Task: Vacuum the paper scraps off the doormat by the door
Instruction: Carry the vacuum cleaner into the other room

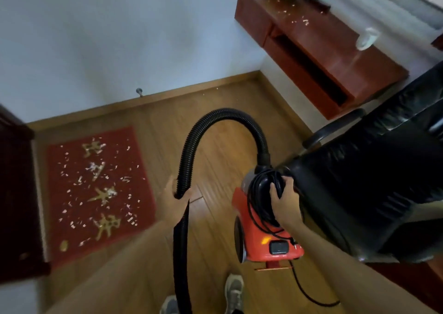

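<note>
My left hand (176, 193) grips the hose (189, 145); my right hand (284, 201) clutches the cord coil (260, 193) atop the vacuum (261, 246). The doormat (143, 184), under paper scraps (105, 192), lies lower left, long axis up-frame, nearest my left hand.

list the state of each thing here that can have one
doormat, flat on floor, littered
paper scraps, scattered across the doormat
hose, arched, gripped by left hand
vacuum cleaner, beside the chair, gripped on top by right hand
cord, mostly coiled on the vacuum cleaner, tail trailing on floor
</note>
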A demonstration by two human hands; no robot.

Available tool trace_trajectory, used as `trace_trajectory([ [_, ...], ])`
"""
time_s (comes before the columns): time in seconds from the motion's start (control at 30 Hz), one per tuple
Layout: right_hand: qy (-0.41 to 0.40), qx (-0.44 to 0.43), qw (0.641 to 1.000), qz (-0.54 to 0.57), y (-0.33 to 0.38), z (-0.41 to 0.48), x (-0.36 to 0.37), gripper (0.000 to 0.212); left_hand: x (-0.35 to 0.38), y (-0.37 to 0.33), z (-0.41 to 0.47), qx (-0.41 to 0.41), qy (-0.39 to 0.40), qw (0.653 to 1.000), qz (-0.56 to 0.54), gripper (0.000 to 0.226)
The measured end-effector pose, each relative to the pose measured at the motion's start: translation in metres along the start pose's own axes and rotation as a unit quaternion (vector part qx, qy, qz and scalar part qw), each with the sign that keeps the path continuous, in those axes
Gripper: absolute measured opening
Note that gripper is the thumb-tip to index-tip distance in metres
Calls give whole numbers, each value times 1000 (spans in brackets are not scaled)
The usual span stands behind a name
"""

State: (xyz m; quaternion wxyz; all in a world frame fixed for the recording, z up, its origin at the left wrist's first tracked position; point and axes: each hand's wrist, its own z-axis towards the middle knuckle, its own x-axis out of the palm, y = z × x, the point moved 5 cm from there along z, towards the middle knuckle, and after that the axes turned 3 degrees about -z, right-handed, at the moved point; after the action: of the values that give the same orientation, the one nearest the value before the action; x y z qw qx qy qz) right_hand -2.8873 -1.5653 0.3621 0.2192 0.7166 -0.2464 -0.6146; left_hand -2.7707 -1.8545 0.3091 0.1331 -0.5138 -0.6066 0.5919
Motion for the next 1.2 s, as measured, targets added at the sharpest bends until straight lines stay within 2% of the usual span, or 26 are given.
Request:
trace_trajectory([
  [0.27, 102, -19, 994, -16, -105, 51, 125, 31, 74, 113, 28, -70, -63, 996, -2, 44],
  [0.43, 166, -6, 986, -11, -159, 59, 196, 47, 122, 182, 35, -100, -83, 991, -42, 38],
  [0.53, 192, 3, 981, 1, -184, 62, 230, 42, 145, 221, 38, -121, -92, 987, -42, 34],
  [0.7, 201, -7, 979, -10, -227, 67, 287, 40, 158, 285, 49, -117, -90, 989, 22, 36],
  [0.8, 208, -15, 978, 2, -246, 70, 314, 39, 154, 306, 64, -98, -75, 992, 39, 28],
  [1.0, 212, -48, 976, -3, -255, 72, 340, 38, 124, 319, 86, -76, -98, 982, 140, 39],
  [1.2, 210, -34, 977, -15, -253, 75, 351, 36, 122, 334, 77, -83, -75, 984, 137, 37],
])
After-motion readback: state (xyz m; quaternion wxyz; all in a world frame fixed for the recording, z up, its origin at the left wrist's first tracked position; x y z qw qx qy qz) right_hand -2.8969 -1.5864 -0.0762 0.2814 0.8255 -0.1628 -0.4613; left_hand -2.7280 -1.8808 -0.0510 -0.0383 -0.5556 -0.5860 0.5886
